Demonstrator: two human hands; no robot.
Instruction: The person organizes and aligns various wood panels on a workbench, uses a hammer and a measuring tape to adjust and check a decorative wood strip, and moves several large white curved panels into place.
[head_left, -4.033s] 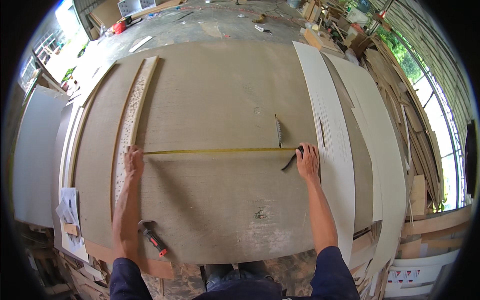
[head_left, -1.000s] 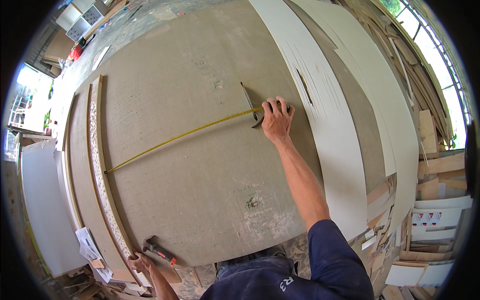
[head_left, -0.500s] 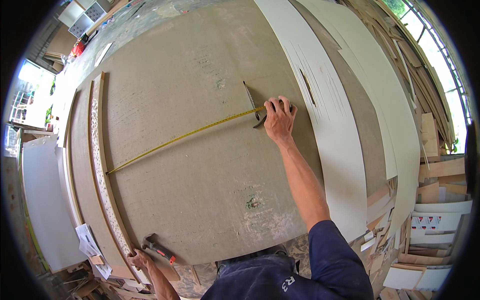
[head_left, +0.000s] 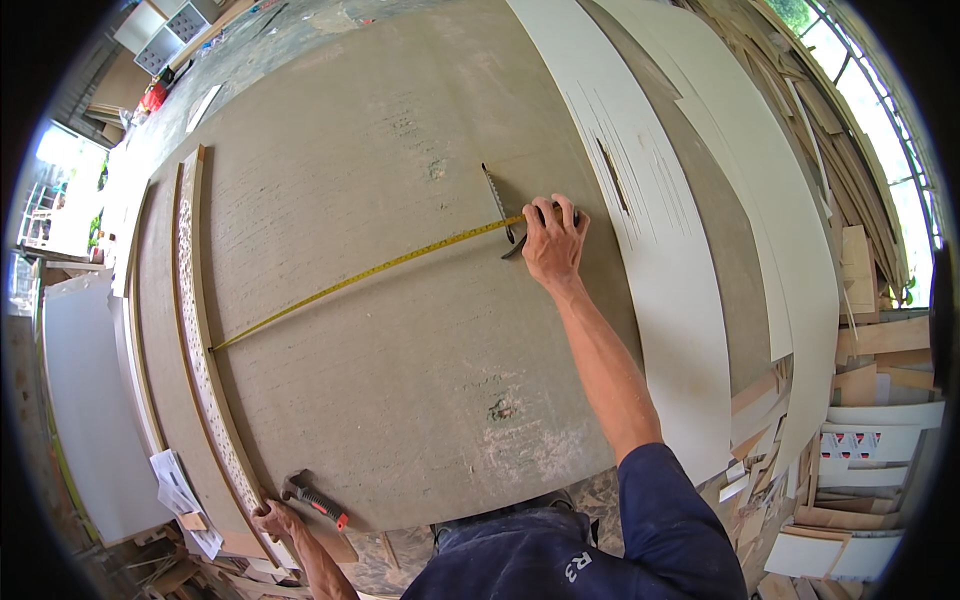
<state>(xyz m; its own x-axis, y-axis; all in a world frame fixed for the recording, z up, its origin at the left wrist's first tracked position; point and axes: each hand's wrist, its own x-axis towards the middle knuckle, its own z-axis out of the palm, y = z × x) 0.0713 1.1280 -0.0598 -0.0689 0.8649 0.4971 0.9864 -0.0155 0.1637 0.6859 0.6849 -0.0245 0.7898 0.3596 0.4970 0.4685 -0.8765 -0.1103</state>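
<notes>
My right hand [head_left: 556, 242] is closed around the body of a tape measure, mostly hidden by my fingers. Its yellow blade [head_left: 385, 266] stretches left across the large grey-brown board [head_left: 400, 420] to the edge of a long narrow wooden strip [head_left: 212, 390] with a white speckled face. My left hand [head_left: 277, 522] grips the near end of that strip. Just left of my right hand lies a saw [head_left: 497, 200] with a toothed blade; the tape crosses it near its dark handle. A claw hammer [head_left: 315, 498] with a black and red grip rests beside my left hand.
White sheets [head_left: 660, 230], one with scored lines and a slot, lie along the board's right side. Wood offcuts [head_left: 870, 480] are piled at the far right. Papers [head_left: 187, 500] sit left of the strip. A pale panel [head_left: 95, 400] stands at the left.
</notes>
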